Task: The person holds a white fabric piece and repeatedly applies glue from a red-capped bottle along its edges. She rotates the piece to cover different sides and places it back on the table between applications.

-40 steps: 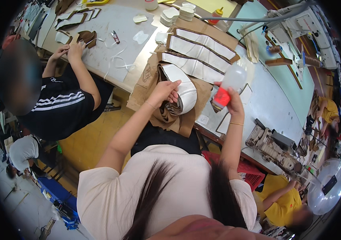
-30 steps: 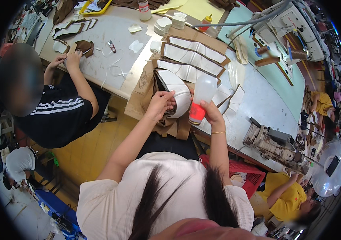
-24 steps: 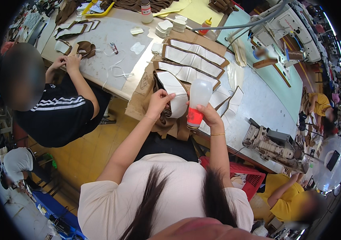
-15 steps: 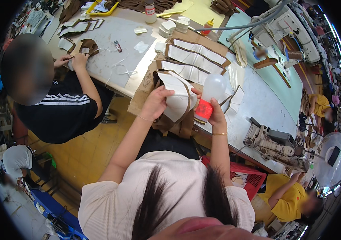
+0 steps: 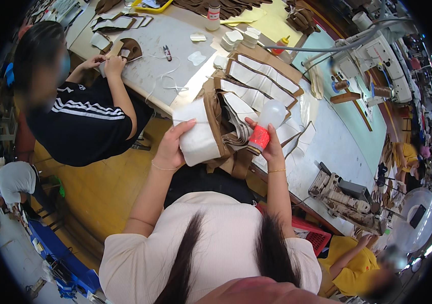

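Note:
My left hand [image 5: 172, 146] grips the left side of a white fabric panel [image 5: 195, 134] with a brown edge, its thumb lying on top. In my right hand [image 5: 273, 148] is a translucent bottle [image 5: 275, 112] with a red band around it, its rounded end up and its dark end down. Between my hands, a bundle of layered white and brown pieces [image 5: 237, 116] fans out, close to the right fingertips. Brown material [image 5: 234, 164] hangs at the table's near edge, below the bundle.
White panels with brown borders [image 5: 256, 76] lie in rows on cardboard beyond my hands. A sewing machine [image 5: 378, 55] stands far right, another machine [image 5: 348, 190] nearer right. A co-worker in black [image 5: 86, 119] handles a brown piece at left. Small snips [image 5: 167, 52] lie on the table.
My left hand has moved left with the white panel, drawing it away from the layered bundle and turning it flatter. The right hand still holds the bottle. The whole view has shifted slightly.

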A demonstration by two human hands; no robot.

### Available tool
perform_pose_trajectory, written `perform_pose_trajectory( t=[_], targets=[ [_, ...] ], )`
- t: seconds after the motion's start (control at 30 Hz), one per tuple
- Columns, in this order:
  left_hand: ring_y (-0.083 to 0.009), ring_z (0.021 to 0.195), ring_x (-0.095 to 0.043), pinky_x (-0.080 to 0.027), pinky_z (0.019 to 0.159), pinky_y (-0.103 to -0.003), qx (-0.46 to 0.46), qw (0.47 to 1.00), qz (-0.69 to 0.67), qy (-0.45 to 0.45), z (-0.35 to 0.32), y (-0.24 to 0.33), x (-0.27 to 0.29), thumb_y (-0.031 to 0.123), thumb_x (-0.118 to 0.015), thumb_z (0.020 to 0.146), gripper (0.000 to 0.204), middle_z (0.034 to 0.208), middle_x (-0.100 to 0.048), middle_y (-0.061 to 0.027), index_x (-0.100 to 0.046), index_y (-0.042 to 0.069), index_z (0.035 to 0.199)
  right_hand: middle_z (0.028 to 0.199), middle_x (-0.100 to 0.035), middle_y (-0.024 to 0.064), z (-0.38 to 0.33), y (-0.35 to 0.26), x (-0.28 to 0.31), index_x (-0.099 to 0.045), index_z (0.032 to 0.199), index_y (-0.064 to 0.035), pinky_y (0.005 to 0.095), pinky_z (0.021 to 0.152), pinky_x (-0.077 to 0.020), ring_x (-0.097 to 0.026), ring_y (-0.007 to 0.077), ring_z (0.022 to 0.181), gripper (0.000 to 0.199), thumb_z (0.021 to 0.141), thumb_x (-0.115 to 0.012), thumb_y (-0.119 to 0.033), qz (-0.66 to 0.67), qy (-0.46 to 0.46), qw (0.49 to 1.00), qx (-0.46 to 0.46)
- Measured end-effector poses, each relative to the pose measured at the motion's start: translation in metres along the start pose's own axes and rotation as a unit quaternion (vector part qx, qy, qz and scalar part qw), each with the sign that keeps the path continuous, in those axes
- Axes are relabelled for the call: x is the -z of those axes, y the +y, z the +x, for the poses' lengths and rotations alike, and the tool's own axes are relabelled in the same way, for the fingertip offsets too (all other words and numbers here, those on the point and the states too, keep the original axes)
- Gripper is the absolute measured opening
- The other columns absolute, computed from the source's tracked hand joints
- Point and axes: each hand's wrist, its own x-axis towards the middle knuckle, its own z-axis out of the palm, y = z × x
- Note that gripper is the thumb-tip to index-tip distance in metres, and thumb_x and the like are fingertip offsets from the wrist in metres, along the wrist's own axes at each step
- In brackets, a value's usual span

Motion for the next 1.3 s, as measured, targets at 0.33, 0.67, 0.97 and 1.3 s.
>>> perform_pose_trajectory(
  t=[0.33,0.67,0.97,1.3],
  targets=[
    [-0.0224,0.099,-0.059,-0.047,0.087,-0.036,-0.079,0.995,-0.028,-0.045,-0.003,0.008,-0.023,0.016,-0.055,0.087,0.038,0.111,-0.058,-0.0120,-0.048,-0.001,0.119,0.109,-0.054,0.0151,-0.011,-0.066,-0.090,-0.043,0.118,0.0016,0.0382,0.081,-0.0507,-0.060,0.0232,0.091,0.076,0.072,-0.065,-0.055,-0.158,0.067,0.941,0.291],
    [-0.0191,0.093,-0.060,-0.050,0.082,-0.033,-0.195,0.971,0.126,-0.057,-0.005,0.003,-0.049,0.014,-0.059,0.085,0.035,0.105,-0.060,-0.0092,-0.051,0.000,0.115,0.113,-0.051,0.0170,-0.027,-0.089,-0.194,-0.038,0.118,0.0059,0.0409,0.085,-0.0495,-0.059,0.0287,0.098,0.085,0.064,-0.076,-0.049,-0.215,0.112,0.832,0.499],
    [-0.0180,0.101,-0.057,-0.045,0.089,-0.032,-0.112,0.992,0.000,-0.062,-0.010,0.009,-0.060,0.016,-0.048,0.092,0.031,0.111,-0.058,-0.0103,-0.049,-0.001,0.118,0.108,-0.054,0.0125,-0.022,-0.068,-0.196,-0.044,0.113,0.0018,0.0410,0.086,-0.0485,-0.058,0.0262,0.098,0.073,0.065,-0.077,-0.041,-0.495,0.020,0.724,0.480],
    [-0.0196,0.094,-0.060,-0.048,0.084,-0.035,-0.200,0.964,0.174,0.005,0.013,0.001,-0.027,0.015,-0.055,0.088,0.028,0.103,-0.060,-0.0105,-0.052,-0.001,0.111,0.101,-0.060,0.0074,0.004,-0.059,-0.200,-0.052,0.110,-0.0043,0.0305,0.083,-0.0481,-0.060,0.0185,0.089,0.062,0.060,-0.084,-0.023,-0.237,0.002,0.831,0.504]
  ],
)
